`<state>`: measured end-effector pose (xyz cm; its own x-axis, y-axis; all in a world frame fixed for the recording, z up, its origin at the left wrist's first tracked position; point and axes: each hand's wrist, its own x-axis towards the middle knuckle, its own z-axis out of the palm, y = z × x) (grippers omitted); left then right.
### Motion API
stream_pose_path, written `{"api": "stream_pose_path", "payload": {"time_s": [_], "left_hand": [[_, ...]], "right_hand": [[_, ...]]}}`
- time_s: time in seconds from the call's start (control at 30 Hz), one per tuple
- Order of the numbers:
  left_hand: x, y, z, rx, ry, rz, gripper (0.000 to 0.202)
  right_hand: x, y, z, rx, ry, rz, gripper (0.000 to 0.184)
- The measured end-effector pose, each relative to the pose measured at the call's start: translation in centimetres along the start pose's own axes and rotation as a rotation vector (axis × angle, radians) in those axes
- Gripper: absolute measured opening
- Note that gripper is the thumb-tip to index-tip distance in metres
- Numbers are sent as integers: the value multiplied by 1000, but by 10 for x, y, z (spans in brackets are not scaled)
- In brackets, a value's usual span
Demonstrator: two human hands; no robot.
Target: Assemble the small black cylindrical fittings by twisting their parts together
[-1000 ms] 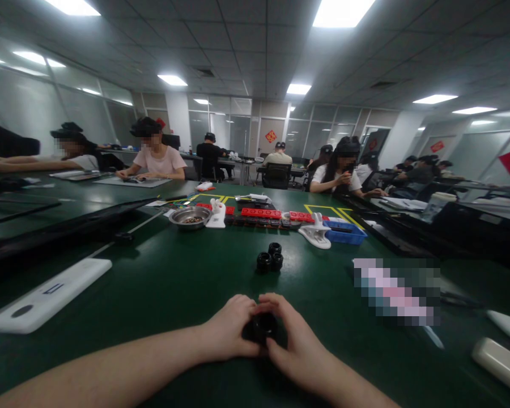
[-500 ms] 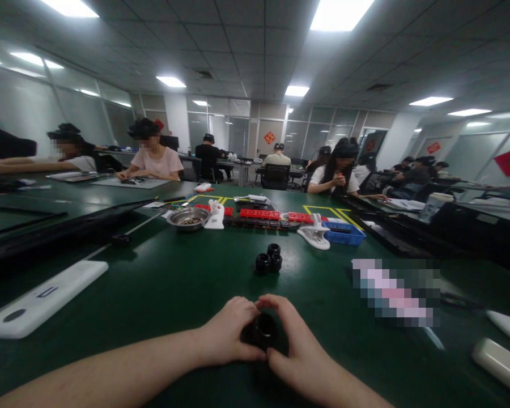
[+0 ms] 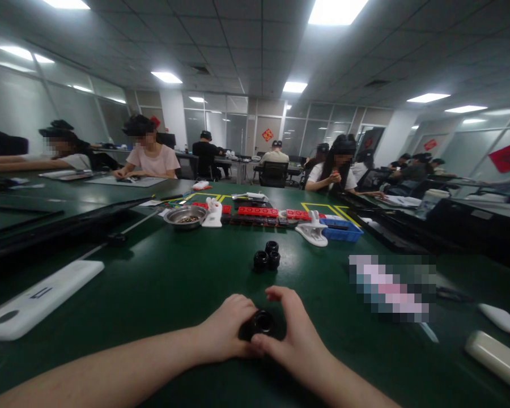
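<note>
Close to me, a black ring-shaped fitting [image 3: 263, 322] with a hole in its top is between my hands. My left hand [image 3: 228, 327] is wrapped round its left side, fingers behind and thumb in front. On the other side my right hand [image 3: 300, 334] is spread, its index finger raised apart from the fitting and its thumb at the fitting's front edge. Whether that thumb touches it, I cannot tell. Farther out on the green table [image 3: 174, 294] stands a small cluster of similar black fittings [image 3: 267, 256].
Across the back are a metal bowl [image 3: 185, 218] with small parts, white clamps [image 3: 312, 231], red strips [image 3: 258, 211] and a blue tray [image 3: 342, 232]. A white power-bank-like bar [image 3: 42, 300] lies left, a beige case [image 3: 497, 357] right. Co-workers sit beyond.
My right index finger has lifted away from the fitting and opened outward. The left hand keeps its hold. The whole view has shifted slightly.
</note>
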<state>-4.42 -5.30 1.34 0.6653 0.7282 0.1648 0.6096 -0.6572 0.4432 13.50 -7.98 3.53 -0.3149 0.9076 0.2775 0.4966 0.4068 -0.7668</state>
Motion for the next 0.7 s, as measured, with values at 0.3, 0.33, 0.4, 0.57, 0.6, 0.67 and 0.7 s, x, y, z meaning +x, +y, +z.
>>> {"api": "stream_pose_path", "payload": {"time_s": [0.3, 0.33, 0.4, 0.57, 0.6, 0.67, 0.7], "left_hand": [[1, -1, 0, -4, -3, 23, 39], [1, 0, -1, -7, -3, 23, 38], [1, 0, -1, -11, -8, 11, 37], [1, -1, 2, 13, -1, -13, 39], [1, -2, 2, 13, 2, -6, 41], [1, -3, 3, 3, 6, 13, 43], [0, -3, 3, -2, 10, 19, 44]], "right_hand": [[2, -2, -6, 140, -150, -47, 68], [1, -1, -6, 104, -111, -47, 64], [0, 0, -2, 36, -41, -44, 56], [0, -1, 3, 3, -23, -87, 40], [-1, -1, 2, 33, -46, -113, 44], [-1, -3, 0, 87, -91, -151, 55], [-2, -3, 0, 92, -97, -154, 57]]}}
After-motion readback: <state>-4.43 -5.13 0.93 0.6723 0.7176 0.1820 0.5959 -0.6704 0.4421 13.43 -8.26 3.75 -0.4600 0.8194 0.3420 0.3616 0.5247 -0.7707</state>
